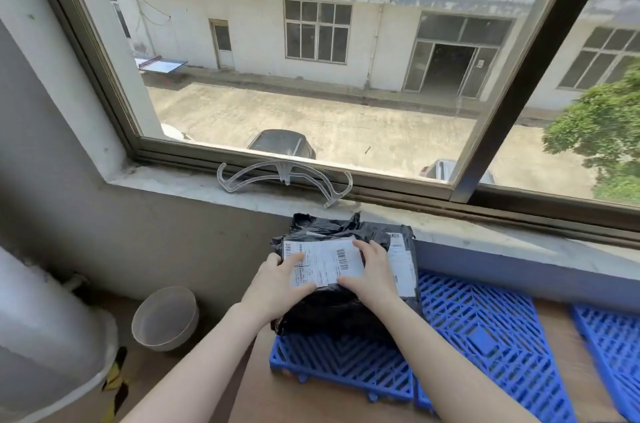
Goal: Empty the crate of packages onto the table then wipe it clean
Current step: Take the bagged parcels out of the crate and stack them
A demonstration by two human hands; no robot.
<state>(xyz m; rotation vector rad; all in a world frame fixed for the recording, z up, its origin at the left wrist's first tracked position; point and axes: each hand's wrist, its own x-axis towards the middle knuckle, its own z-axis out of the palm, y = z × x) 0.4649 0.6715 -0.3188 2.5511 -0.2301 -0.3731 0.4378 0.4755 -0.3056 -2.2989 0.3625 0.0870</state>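
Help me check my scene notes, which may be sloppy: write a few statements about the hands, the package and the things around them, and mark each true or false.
1. The left hand and the right hand both grip the black package. True.
2. The package's shipping label is blue. False: it is white, with a barcode.
3. A clear hanger lies on the windowsill. True.
4. The package is held over a red tray. False: a blue grid panel lies under it.
5. The package is held at the window side of the panel. True.
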